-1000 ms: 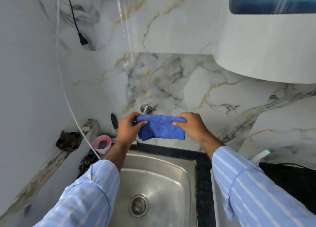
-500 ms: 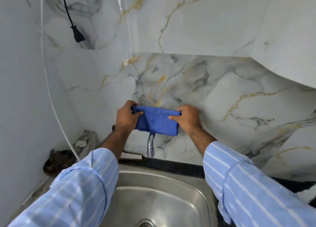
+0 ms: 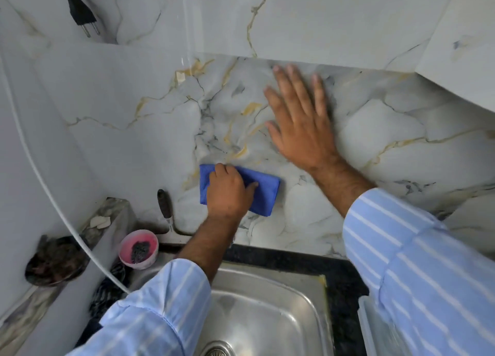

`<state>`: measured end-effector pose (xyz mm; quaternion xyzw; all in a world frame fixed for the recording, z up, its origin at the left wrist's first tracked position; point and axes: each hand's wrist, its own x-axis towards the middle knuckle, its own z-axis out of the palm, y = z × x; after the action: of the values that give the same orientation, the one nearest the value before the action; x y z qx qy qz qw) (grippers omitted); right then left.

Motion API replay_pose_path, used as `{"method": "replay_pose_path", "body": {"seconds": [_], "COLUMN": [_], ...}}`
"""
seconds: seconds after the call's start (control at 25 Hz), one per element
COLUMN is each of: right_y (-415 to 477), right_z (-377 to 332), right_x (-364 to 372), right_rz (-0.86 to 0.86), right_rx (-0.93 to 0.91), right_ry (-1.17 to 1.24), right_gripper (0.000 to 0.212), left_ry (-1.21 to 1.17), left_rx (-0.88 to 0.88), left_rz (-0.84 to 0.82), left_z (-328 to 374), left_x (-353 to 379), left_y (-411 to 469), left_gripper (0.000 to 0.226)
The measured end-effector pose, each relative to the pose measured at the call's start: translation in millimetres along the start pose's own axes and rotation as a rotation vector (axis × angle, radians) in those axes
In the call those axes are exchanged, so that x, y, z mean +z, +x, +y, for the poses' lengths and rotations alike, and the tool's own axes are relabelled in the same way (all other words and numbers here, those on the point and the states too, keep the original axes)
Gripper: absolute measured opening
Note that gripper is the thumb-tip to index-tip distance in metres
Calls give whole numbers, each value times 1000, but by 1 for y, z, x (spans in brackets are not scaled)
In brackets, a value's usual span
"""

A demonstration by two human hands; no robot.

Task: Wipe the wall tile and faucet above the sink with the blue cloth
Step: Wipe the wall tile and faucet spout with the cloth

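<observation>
From the head view, the left hand (image 3: pixel 227 192) presses the folded blue cloth (image 3: pixel 263 192) flat against the wall tile (image 3: pixel 150 141), fingers curled over it, just above the sink (image 3: pixel 270 310). The cloth's long axis runs sideways. The right hand (image 3: pixel 300 125) lies spread, empty, up and right. The faucet is hidden, probably behind the left wrist.

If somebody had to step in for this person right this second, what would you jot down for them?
Left hand: pressing the folded blue cloth flat against the wall tile, just above the sink.
Right hand: empty, fingers spread, palm flat on the tile higher up and to the right.
Faucet: not visible, probably hidden behind the left forearm.
Done: wiping of the tile is under way.
Left: the rest of the tile, then the faucet.
</observation>
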<state>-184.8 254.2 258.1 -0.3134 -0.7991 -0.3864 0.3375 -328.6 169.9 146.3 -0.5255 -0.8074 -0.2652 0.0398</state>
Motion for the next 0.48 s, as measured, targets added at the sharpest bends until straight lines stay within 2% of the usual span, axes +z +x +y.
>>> {"method": "replay_pose_path", "body": {"seconds": [0.08, 0.2, 0.24, 0.32, 0.36, 0.44, 0.48], "right_y": [28, 33, 32, 33, 34, 34, 34], "right_z": [27, 43, 44, 41, 40, 40, 40], "right_x": [-3, 6, 9, 14, 15, 14, 14], "right_rz": [-22, -22, -9, 0, -3, -1, 4], "right_rx": [-58, -127, -124, -126, -128, -125, -126], "right_ry": [-87, -173, -186, -196, -194, -182, -179], "right_gripper": [68, 71, 71, 71, 71, 71, 70], "left_ry": [119, 313, 326, 221, 123, 48, -62], "left_rx": [-83, -155, -190, -279, -310, -381, -422], "left_rz": [-52, -114, -169, -265, -297, -402, -500], "left_z": [13, 14, 17, 23, 18, 11, 4], "left_x": [8, 15, 20, 31, 34, 30, 25], "left_y": [5, 5, 0, -8, -8, 1, 8], "left_gripper": [62, 46, 49, 63, 63, 52, 46]}}
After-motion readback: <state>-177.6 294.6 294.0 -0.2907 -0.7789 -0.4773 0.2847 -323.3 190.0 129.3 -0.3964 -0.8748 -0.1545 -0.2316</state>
